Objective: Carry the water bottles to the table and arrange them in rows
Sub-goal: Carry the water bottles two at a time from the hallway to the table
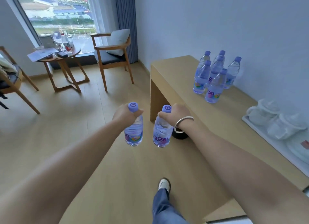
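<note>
The long, pale wooden table [168, 68] ran along the white wall, and it looked like the place meant for the rows. Near its far end, close to the wall, stood a cluster of clear plastic water bottles with lilac caps [214, 73], upright and packed close together, so the arrangement seemed partly built and the near stretch of tabletop was left bare for more. A white tray of wrapped cups [275, 122] sat toward the table's near end, well apart from the bottles. The person stood on the wooden floor beside the table with both arms stretched forward. The left hand [124, 114] was curled tight round the neck of one lilac-capped bottle [133, 133], and the right hand [173, 114], a silver bangle [182, 124] on its wrist, gripped a second bottle [161, 135] the same way. Both hung upright over the floor, just short of the table's corner, probably held by the necks so each could be set down straight.
</note>
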Available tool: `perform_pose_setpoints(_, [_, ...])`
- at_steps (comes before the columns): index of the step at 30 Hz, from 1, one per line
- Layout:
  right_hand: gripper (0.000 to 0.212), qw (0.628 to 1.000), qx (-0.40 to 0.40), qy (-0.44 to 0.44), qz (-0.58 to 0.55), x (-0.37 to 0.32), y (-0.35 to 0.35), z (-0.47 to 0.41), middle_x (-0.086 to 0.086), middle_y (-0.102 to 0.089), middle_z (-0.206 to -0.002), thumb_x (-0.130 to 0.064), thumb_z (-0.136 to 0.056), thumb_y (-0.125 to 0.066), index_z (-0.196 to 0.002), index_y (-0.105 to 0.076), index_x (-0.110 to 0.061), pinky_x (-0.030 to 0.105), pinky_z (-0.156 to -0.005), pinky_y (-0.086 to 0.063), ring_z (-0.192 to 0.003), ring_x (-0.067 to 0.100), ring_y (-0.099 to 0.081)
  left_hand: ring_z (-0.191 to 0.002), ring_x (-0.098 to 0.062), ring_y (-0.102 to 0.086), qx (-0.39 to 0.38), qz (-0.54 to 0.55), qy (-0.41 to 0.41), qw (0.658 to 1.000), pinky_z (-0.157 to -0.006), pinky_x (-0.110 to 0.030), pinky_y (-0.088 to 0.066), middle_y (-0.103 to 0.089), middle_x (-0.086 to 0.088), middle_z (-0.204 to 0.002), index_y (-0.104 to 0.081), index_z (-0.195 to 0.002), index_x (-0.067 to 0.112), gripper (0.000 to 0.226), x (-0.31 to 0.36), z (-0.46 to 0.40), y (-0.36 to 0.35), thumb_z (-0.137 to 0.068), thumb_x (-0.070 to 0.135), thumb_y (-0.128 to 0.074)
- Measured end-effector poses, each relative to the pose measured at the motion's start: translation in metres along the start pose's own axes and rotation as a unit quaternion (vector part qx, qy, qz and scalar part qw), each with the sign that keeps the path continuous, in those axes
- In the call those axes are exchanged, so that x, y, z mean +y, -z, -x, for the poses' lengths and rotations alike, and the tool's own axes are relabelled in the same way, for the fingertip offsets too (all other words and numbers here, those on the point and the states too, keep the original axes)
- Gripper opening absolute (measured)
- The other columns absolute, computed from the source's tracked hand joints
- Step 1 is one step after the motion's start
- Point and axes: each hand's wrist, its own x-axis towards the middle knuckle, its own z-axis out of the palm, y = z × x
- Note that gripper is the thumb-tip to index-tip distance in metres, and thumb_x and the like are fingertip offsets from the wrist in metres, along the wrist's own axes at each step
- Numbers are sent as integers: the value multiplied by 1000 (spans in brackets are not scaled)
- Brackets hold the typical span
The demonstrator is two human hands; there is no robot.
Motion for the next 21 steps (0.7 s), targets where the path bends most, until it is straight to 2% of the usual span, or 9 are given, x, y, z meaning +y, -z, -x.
perform_pose_setpoints(2, [46,1000,7,0,-7,3,4,-41,-2,-33,-53,-43,-73,-61,-54,-31,-15,28,-45,-26,-49,17,-33,-61,-19,-46,-9,-21,-13,1000,-59,-30,-39,-48,1,-58,-49,-60,18,39,18,-40,-8,-81,46,-64])
perform_pose_setpoints(7, [47,999,28,-13,-21,12,31,-145,-3,-34,-51,-43,-73,-64,-52,-31,-16,28,-44,-24,-48,17,-33,-70,-21,-52,-29,-9,-39,999,-67,-31,-44,-54,0,-66,-57,-74,15,33,69,-141,-30,-81,45,-66])
perform_pose_setpoints(13, [47,997,77,-17,-6,21,67,-259,-2,-37,-50,-45,-73,-65,-52,-36,-15,26,-43,-24,-45,13,-35,-63,-19,-47,-37,-13,-83,996,-63,-32,-41,-50,1,-61,-51,-65,16,36,128,-244,-53,-82,44,-64])
perform_pose_setpoints(16, [49,992,118,-41,-20,33,74,-300,-2,-37,-49,-46,-73,-66,-51,-36,-14,27,-42,-24,-44,14,-35,-67,-22,-51,-50,-7,-93,994,-66,-36,-45,-56,-6,-69,-58,-74,8,34,154,-289,-69,-82,41,-64])
perform_pose_setpoints(18, [49,989,130,-60,-28,40,77,-327,-1,-36,-49,-45,-74,-65,-51,-36,-13,27,-42,-24,-44,14,-35,-66,-22,-48,-67,-18,-111,991,-62,-33,-41,-53,-7,-67,-53,-69,10,35,170,-320,-82,-83,40,-63])
perform_pose_setpoints(21, [45,987,134,-88,-17,46,82,-373,0,-39,-52,-43,-75,-63,-54,-36,-13,27,-43,-24,-46,14,-37,-58,-16,-45,-96,-18,-134,986,-55,-29,-34,-47,1,-58,-43,-59,17,41,190,-369,-105,-83,42,-65])
